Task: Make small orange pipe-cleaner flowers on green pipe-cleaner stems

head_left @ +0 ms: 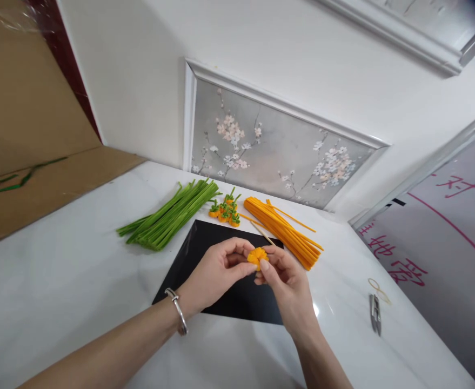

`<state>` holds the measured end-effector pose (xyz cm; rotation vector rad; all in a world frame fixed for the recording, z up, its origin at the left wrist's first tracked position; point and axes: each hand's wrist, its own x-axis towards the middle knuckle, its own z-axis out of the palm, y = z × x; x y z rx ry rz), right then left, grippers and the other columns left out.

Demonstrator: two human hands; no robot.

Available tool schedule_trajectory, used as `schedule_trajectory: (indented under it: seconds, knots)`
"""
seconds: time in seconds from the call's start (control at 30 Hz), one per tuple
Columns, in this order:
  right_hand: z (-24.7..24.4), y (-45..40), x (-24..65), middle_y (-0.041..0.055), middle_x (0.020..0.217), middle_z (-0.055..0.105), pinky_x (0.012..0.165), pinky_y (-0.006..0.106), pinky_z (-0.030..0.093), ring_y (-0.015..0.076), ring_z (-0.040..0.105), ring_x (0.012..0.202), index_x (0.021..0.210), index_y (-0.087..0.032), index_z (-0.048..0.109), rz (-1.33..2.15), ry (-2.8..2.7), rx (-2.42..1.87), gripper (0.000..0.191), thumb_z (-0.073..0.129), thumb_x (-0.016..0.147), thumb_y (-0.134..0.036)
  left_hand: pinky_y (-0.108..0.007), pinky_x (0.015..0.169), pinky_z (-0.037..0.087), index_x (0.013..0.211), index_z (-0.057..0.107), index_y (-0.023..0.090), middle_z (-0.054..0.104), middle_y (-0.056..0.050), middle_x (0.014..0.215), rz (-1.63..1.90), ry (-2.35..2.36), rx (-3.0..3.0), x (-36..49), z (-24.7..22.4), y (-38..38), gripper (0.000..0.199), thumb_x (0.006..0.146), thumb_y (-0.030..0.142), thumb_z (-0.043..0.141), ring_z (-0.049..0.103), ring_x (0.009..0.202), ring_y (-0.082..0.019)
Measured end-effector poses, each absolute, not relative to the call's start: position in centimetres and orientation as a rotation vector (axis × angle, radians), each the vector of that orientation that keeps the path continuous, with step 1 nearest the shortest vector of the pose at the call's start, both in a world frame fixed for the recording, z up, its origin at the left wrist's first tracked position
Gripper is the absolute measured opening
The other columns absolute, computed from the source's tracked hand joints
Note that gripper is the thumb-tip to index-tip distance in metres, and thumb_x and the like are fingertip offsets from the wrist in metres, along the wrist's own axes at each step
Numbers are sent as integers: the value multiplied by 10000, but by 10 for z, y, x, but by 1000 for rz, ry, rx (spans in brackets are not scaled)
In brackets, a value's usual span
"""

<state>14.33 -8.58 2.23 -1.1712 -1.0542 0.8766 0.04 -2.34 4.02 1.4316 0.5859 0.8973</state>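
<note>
Between both hands, above a black mat (pixel 237 296), is a small orange flower-like piece (pixel 258 257). My left hand (pixel 221 270) pinches its left side with thumb and fingers, and a silver bangle circles that wrist. My right hand (pixel 288 281) holds its right side, the thumb on its lower front. Behind the mat lie a bundle of green fuzzy stems (pixel 172 216) at the left and a bundle of orange fuzzy stems (pixel 286 232) at the right. Several small orange pieces with green tops (pixel 226 210) sit between the bundles. A thin pale stick (pixel 262 233) lies near the mat's back edge.
Small metal snips (pixel 375 314) and a thin yellowish loop (pixel 379 290) lie at the right of the white marbled table (pixel 79 302). Brown cardboard (pixel 59 189) covers the left side. A board with red writing (pixel 443 259) stands at the right; a framed floral panel (pixel 278 146) is behind.
</note>
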Motion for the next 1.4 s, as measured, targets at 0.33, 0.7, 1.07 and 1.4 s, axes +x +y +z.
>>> schedule_trajectory:
  seconds: [0.33, 0.7, 1.07, 1.4]
  knots:
    - [21, -88, 143, 21, 893, 651, 673, 305, 560, 141, 634, 698, 1051, -211, 595, 862, -1070, -1152, 273, 653, 838, -372, -278, 705, 525, 815, 638, 155, 659, -6, 782, 918, 659, 1440, -2, 43, -26, 126, 742, 241, 692, 626, 724, -147]
    - [17, -89, 147, 21, 915, 643, 722, 316, 559, 151, 639, 759, 1058, -233, 581, 859, -1162, -1080, 214, 610, 876, -343, -267, 690, 531, 784, 611, 163, 612, -3, 770, 979, 603, 1562, -1, 50, -33, 28, 780, 185, 628, 609, 725, -144]
    - [27, -93, 154, 54, 990, 599, 790, 315, 505, 199, 579, 976, 976, -256, 629, 352, -1607, -1237, 170, 540, 882, -146, -259, 749, 512, 838, 596, 174, 596, -29, 887, 1052, 647, 1986, -6, 44, -35, 89, 812, 107, 544, 585, 814, -149]
    - [29, -94, 155, 22, 933, 612, 702, 262, 480, 152, 588, 831, 936, -235, 617, 429, -1561, -1225, 119, 546, 888, -153, -253, 714, 502, 812, 596, 164, 577, -24, 872, 946, 604, 1873, -4, 46, -34, 78, 818, 112, 539, 578, 800, -142]
